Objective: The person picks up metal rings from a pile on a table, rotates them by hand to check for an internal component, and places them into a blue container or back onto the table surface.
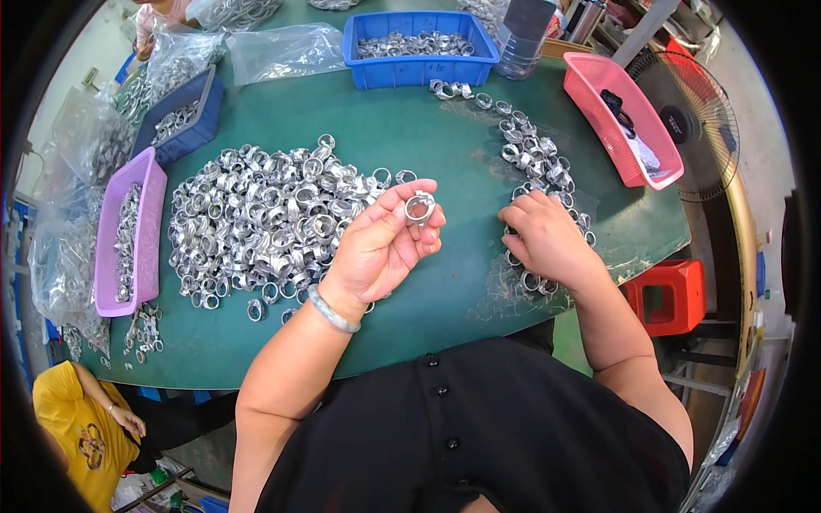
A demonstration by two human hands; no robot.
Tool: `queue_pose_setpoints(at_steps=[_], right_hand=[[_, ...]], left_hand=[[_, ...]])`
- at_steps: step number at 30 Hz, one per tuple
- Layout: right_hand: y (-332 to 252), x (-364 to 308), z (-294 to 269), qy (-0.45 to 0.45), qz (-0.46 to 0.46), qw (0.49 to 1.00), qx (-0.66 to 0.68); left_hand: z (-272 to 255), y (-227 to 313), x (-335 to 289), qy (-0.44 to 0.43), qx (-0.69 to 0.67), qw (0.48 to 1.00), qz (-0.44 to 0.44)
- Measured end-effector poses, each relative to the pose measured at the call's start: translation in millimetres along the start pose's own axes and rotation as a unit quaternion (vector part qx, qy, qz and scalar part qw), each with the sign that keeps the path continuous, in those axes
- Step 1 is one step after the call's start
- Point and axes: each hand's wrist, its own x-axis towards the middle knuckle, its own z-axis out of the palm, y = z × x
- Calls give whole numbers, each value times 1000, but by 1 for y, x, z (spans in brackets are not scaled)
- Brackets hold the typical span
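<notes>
1. Far left on the green table [445, 316]: a purple bin [151, 231], part-filled with metal rings, with a dark blue bin [195, 128] parked just behind it.
2. Next over, a big messy heap [256, 214] of the same silvery rings is spread out, its right edge reaching the left hand.
3. Left hand [380, 244]: palm turned up, fingers half curled, and one ring [419, 208] is gripped up at the fingers by the thumb. So that ring is held off the table, between the heap and the right hand, clearly nearer the left.
4. Behind that, a bright blue bin [419, 77] is stocked with more rings.
5. Right hand [543, 235]: palm down, fingers bent over the near part of a curved line [543, 162] of rings. Whether one's being gripped can't be told, fingertips are partly hidden.
6. Far right, a pink basket [599, 128] with dark items inside.
</notes>
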Motion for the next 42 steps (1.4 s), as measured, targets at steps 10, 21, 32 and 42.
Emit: queue_pose_setpoints(at_steps=[10, 21, 32, 42], right_hand=[[0, 4, 11, 67, -36, 991, 111], [-10, 14, 13, 72, 129, 854, 498], [-13, 20, 11, -11, 127, 507, 853], [-32, 18, 7, -2, 156, 652, 742]], left_hand=[[-2, -1, 0, -2, 28, 1000, -3], [-3, -2, -1, 4, 29, 1000, -12], [-3, -3, 0, 14, 30, 999, -20], [-1, -5, -3, 12, 50, 998, -23]])
